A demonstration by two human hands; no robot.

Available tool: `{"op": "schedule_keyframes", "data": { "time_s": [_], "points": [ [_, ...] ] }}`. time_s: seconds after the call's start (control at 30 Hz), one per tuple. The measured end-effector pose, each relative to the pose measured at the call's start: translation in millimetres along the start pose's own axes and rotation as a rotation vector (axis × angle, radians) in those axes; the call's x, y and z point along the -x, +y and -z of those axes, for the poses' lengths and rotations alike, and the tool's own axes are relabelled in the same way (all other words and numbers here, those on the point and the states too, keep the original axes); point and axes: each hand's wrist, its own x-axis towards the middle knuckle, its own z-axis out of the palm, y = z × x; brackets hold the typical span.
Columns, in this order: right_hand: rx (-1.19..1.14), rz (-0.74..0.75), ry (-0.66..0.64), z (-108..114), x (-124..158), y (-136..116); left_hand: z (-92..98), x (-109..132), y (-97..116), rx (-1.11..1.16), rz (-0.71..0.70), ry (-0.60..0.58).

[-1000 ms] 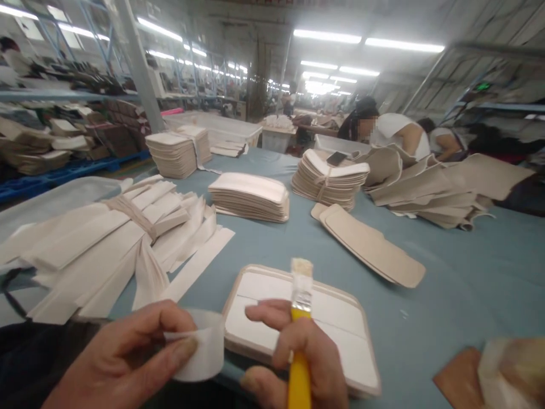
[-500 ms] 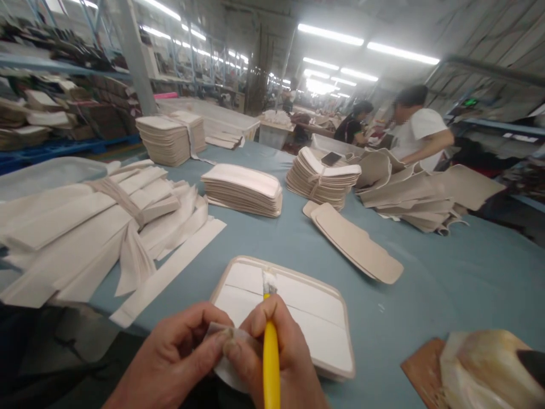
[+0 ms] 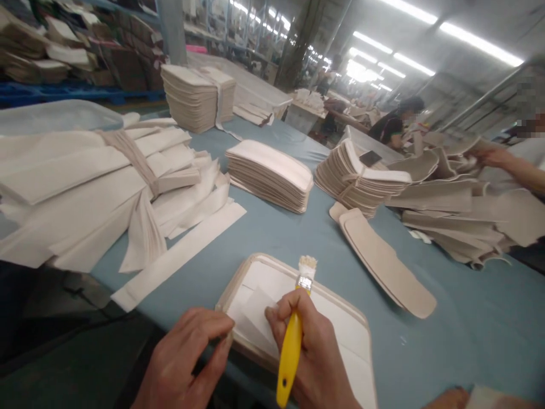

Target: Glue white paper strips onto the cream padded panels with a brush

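Though blurry, perhaps papery strip (image 3: 256,309).

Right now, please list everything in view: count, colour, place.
Brush: 1, yellow, right hand
Sheet: 1, whitish, right fingertips
Panel: 1, white and beige, front
Strips: bundle plus 1 loose, cream, left
Stacks: 3, beige, far side
Slab: 1, black, at right stack
Loose pieces: 2+, beige, right
Curled pieces: many, beige, far right
Bins: 3+, pale, left/back
Table: 1, bluish, beneath
Goods: many, mixed, back left
Lights: several, white, ceiling
People: 2+, dark or pale tops, back right
Left hand: 1, bare, panel edge
Right hand: 1, bare, over panel
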Motion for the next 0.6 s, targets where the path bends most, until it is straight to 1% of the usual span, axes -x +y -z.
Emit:
{"op": "schedule_keyframes", "data": {
  "time_s": [0.07, 0.17, 0.4, 0.6],
  "points": [
    [0.020, -0.025, -0.026, -1, -8, 2, -1.7, 0, -3, -0.061, -0.123, -0.026],
    [0.082, -0.037, -0.047, -4, -17, 3, -5.3, -2, -5, -0.117, -0.177, -0.048],
    [0.343, -0.038, -0.047, -11, -29, 0, -11.3, -5, -7, -0.116, -0.168, -0.052],
    [0.439, -0.041, -0.027, -13, -31, -6, -12.2, 2, -10, -0.092, -0.137, -0.066]
  ]
}}
